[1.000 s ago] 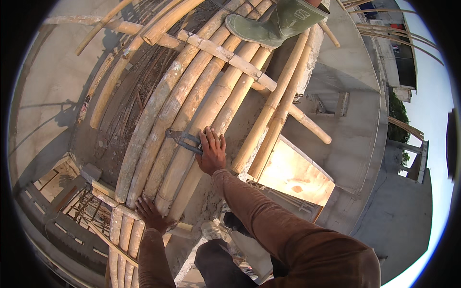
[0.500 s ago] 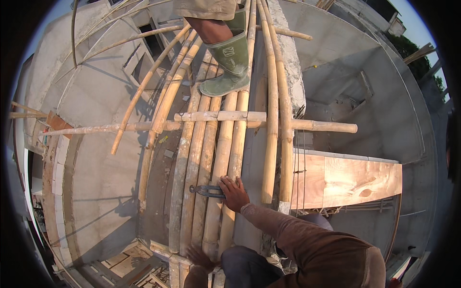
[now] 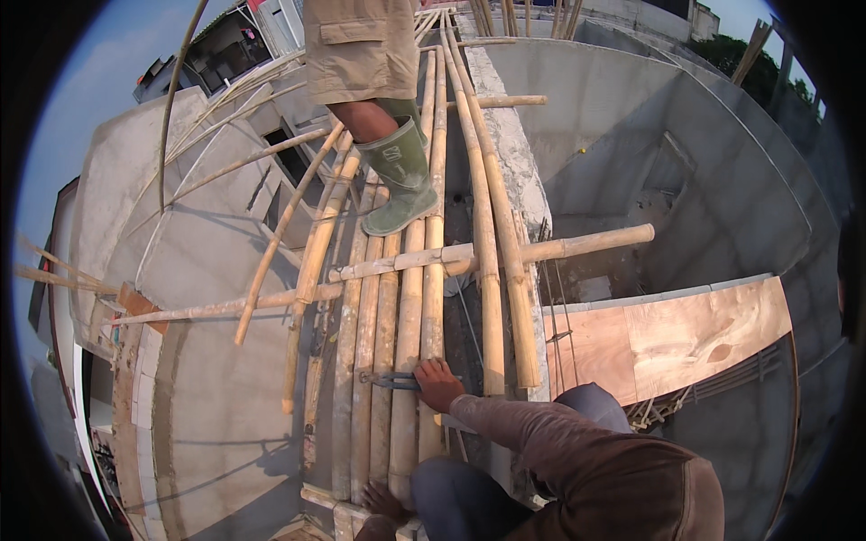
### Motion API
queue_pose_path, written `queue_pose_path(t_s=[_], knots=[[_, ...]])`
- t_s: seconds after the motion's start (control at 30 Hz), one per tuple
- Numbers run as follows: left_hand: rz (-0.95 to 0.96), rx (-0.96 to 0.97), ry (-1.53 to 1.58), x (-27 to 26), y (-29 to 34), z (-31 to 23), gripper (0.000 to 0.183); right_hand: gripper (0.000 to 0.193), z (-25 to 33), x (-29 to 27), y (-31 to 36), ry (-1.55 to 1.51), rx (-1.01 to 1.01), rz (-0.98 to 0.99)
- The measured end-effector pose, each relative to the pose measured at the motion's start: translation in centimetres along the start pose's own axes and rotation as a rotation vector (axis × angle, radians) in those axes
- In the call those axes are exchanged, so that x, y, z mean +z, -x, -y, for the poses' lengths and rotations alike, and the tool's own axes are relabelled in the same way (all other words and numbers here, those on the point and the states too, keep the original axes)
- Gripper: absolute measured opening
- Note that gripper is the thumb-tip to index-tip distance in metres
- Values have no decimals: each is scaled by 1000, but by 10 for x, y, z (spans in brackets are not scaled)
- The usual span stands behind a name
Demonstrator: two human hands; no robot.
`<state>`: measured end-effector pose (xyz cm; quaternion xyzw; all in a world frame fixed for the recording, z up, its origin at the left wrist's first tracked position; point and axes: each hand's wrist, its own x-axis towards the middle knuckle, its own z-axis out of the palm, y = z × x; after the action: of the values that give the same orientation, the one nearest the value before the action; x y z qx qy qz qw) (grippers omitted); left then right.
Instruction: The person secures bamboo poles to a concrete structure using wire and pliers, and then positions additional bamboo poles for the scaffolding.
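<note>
My right hand rests on the bamboo walkway poles, its fingers over the handles of a pair of steel pincers. The pincers lie flat across the poles, with their head pointing left. Lower down, my left hand leans on the near part of the poles, beside my bent knee, and holds nothing that I can see. A short bamboo crosspiece lies across the poles farther ahead. Just beyond it, another person's green rubber boot stands on the walkway.
Two loose-ended bamboo poles run along the right beside a rough concrete wall top. A plywood sheet lies to the right. Grey walls drop away on both sides. A long horizontal bamboo crosses under the walkway.
The view has tilted up, so more of the other person's shorts and the background shows. My right hand stays at the pincers. My left hand, blurred before, now rests on the poles.
</note>
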<state>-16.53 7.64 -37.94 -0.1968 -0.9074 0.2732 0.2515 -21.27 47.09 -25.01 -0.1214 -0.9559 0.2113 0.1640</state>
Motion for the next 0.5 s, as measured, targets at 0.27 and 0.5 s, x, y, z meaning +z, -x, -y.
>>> queue_pose_path(t_s=[0.27, 0.5], knots=[[1082, 158, 461, -74, -50, 36, 138, 32, 44, -95, -63, -367, 162, 539], [157, -1, 66, -26, -4, 17, 73, 32, 16, -150, -21, -533, 167, 517]])
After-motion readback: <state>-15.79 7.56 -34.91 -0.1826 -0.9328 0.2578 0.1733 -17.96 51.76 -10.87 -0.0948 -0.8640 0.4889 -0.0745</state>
